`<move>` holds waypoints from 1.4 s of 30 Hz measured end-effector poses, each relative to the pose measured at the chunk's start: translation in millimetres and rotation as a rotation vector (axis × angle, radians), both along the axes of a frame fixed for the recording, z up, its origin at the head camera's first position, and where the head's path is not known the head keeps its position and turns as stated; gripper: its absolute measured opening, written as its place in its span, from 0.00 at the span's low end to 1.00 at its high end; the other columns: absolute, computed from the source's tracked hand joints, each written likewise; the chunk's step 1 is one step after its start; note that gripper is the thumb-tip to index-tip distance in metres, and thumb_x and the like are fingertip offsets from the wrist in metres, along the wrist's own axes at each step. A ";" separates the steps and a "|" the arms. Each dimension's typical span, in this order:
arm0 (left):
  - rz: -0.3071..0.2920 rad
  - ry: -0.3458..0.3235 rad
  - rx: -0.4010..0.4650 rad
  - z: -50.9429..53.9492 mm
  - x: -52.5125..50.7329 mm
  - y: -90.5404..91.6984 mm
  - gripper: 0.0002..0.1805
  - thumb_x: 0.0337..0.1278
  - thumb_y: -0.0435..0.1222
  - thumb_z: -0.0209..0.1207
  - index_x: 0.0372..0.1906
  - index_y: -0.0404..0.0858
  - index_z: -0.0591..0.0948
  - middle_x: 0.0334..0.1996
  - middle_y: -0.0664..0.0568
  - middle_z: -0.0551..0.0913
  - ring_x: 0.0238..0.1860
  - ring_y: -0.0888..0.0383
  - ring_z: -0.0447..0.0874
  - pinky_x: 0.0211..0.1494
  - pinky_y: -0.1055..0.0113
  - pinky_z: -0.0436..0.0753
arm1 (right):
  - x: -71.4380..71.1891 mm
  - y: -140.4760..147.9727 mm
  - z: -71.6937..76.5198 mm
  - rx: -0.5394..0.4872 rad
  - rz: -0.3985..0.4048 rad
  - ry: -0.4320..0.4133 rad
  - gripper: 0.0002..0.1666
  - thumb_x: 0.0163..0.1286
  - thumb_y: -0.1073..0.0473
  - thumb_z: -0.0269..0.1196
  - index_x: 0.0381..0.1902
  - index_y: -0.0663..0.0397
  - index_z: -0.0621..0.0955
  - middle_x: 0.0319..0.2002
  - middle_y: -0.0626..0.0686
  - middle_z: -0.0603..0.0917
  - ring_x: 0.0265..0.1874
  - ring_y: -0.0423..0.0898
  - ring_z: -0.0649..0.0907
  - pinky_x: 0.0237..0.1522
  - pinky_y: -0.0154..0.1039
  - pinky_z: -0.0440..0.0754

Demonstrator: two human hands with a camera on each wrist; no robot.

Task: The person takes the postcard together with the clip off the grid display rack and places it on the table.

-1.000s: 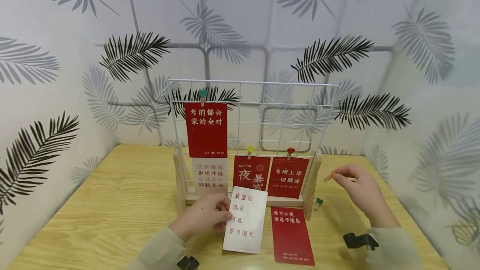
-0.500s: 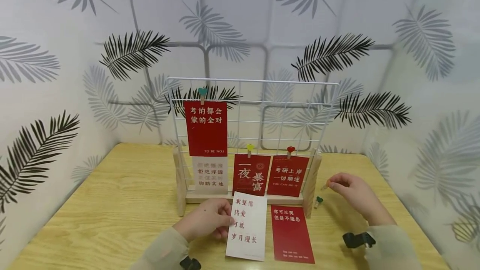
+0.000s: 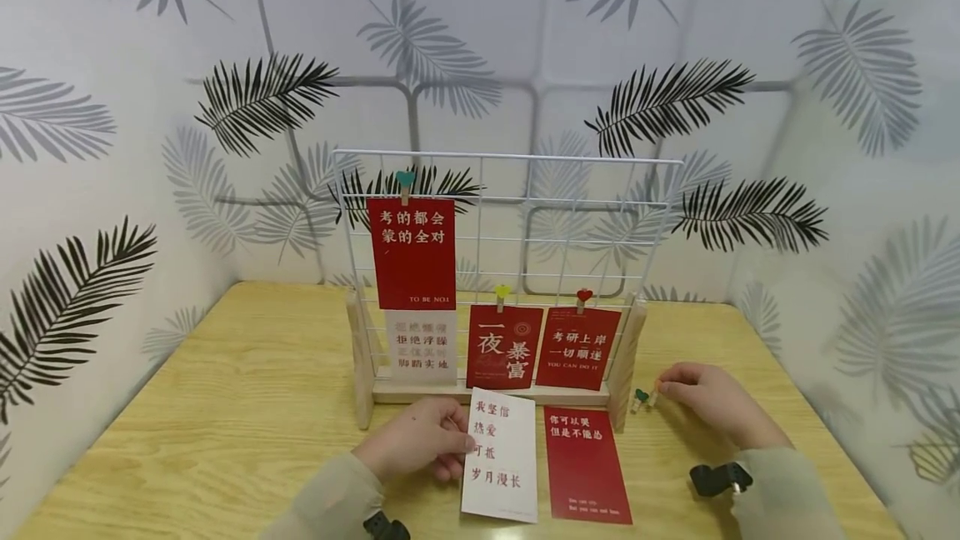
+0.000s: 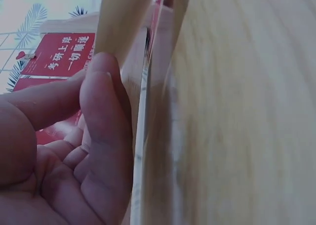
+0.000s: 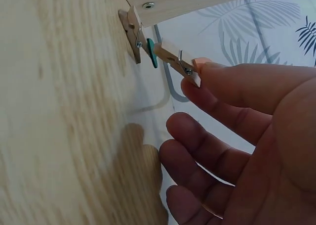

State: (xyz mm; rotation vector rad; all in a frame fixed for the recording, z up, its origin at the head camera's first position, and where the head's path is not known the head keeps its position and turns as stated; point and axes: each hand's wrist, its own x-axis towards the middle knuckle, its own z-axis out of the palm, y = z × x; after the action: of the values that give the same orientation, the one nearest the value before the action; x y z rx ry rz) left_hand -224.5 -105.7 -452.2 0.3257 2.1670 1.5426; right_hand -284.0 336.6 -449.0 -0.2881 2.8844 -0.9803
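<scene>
A white card with red writing [image 3: 501, 490] lies in front of the rack, its left edge pinched by the left hand [image 3: 422, 440]. In the left wrist view the left hand [image 4: 84, 146] has thumb and finger together at a pale card edge [image 4: 121, 22]. At the right, the right hand [image 3: 716, 402] pinches a small wooden clip with an orange top [image 3: 656, 390]. The right wrist view shows that clip [image 5: 177, 62] between thumb and index finger of the right hand [image 5: 237, 126], near a green-topped clip [image 5: 136, 34] on the table.
A white wire rack [image 3: 510, 158] on wooden feet holds red cards [image 3: 416, 273] and a white card [image 3: 422, 348] at left, plus two red cards [image 3: 504, 348] [image 3: 577, 348] lower down. A red card [image 3: 588, 473] lies right of the white one. Patterned cloth [image 3: 480, 40] stands behind.
The left hand and its white card have moved down and slightly right, out from over the lower middle red card. The right hand has lowered its clip beside the green-topped one.
</scene>
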 end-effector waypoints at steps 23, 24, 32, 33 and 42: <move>0.003 -0.096 0.105 -12.7 -5.9 9.4 0.09 0.64 0.30 0.64 0.42 0.32 0.76 0.28 0.42 0.85 0.22 0.56 0.83 0.24 0.66 0.84 | 0.4 -2.0 -5.7 0.069 -0.018 -0.003 0.14 0.73 0.50 0.63 0.42 0.52 0.89 0.41 0.50 0.86 0.37 0.46 0.77 0.42 0.45 0.74; 0.006 -0.099 0.103 -12.8 -6.0 9.3 0.09 0.64 0.30 0.65 0.42 0.32 0.76 0.28 0.42 0.85 0.22 0.56 0.83 0.24 0.66 0.84 | -0.1 -1.7 -5.6 0.072 -0.022 -0.006 0.14 0.73 0.49 0.63 0.42 0.52 0.89 0.41 0.51 0.86 0.38 0.46 0.77 0.42 0.45 0.75; 0.023 -0.064 0.059 -14.4 -9.3 9.4 0.13 0.62 0.31 0.66 0.44 0.32 0.74 0.28 0.42 0.85 0.21 0.55 0.84 0.23 0.65 0.84 | -3.5 2.3 -8.9 0.111 -0.045 0.006 0.13 0.73 0.49 0.63 0.41 0.49 0.89 0.41 0.50 0.86 0.39 0.46 0.78 0.44 0.47 0.76; 0.025 -0.066 0.054 -14.5 -8.4 9.0 0.13 0.62 0.31 0.66 0.45 0.32 0.74 0.28 0.41 0.85 0.21 0.54 0.84 0.23 0.65 0.84 | -4.1 2.4 -10.0 0.112 -0.045 0.009 0.13 0.73 0.50 0.63 0.40 0.49 0.89 0.40 0.50 0.86 0.39 0.46 0.79 0.44 0.47 0.76; 0.009 -0.067 0.017 -8.0 -6.9 5.0 0.10 0.64 0.31 0.65 0.45 0.33 0.75 0.29 0.41 0.85 0.21 0.55 0.84 0.25 0.65 0.84 | -4.7 2.0 -9.1 0.135 -0.042 0.020 0.13 0.74 0.51 0.61 0.42 0.49 0.90 0.39 0.47 0.86 0.39 0.45 0.79 0.45 0.48 0.77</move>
State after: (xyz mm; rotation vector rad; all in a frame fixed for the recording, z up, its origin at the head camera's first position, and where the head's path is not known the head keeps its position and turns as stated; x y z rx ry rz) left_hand -231.4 -100.7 -460.3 0.2655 2.1078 1.5556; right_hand -288.7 338.6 -458.1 -0.2297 2.9686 -0.7880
